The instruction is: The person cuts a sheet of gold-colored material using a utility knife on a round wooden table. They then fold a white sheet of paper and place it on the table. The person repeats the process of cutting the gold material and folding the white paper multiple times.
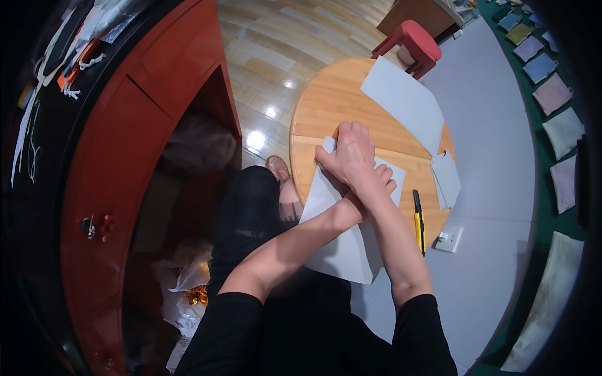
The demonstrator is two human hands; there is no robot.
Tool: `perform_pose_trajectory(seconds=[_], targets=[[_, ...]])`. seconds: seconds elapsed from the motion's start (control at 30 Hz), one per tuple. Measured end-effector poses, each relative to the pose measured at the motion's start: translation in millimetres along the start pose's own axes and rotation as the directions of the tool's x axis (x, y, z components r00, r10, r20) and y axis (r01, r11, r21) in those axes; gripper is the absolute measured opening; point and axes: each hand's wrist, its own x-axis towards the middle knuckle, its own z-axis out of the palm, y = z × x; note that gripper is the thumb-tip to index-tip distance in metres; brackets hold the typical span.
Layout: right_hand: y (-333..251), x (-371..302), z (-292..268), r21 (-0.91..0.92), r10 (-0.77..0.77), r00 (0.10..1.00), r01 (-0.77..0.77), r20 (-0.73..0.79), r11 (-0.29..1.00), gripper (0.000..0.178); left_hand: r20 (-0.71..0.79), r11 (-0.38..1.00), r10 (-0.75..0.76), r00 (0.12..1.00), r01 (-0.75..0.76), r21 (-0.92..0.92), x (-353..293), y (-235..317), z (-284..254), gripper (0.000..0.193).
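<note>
My forearms cross over the round wooden table (307, 119). My right hand (352, 153) is at the far end of a white paper sheet (345, 254), fingers curled and thumb to the left, closed at the paper's edge. Beneath my right wrist lies my left hand (385, 178), partly hidden; its curled fingers show on the right, over the paper, and whatever they hold is hidden. The near part of the sheet hangs past the table edge toward my lap. A yellow and black utility knife (419, 222) rests to the right of my right forearm.
Another large white sheet (404, 100) lies at the table's far side, with smaller white pieces (445, 178) at the right edge. A red stool (417, 47) stands beyond. Left is a red cabinet (100, 182); small cloth pouches (552, 94) line the green surface at right.
</note>
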Motion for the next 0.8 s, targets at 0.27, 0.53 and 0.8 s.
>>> perform_pose_trajectory(seconds=[0.27, 0.53, 0.8], targets=[[2.6, -2.3, 3.9, -0.006, -0.031, 0.998, 0.031, -0.055, 1.000, 0.036, 0.150, 0.807, -0.111, 0.982, 0.001, 0.591, 7.6, 20.4, -5.6, 0.057], [1.5, -3.9, 0.2, 0.050, 0.003, 1.000, -0.004, 0.022, 0.999, 0.031, 0.175, 0.743, -0.133, 0.976, -0.019, 0.670, 7.9, 24.3, -5.2, 0.063], [6.5, -6.6, 4.0, 0.094, 0.004, 1.000, -0.005, 0.008, 0.996, 0.030, 0.149, 0.747, -0.144, 0.978, 0.009, 0.665, 4.2, 23.1, 0.0, 0.064]])
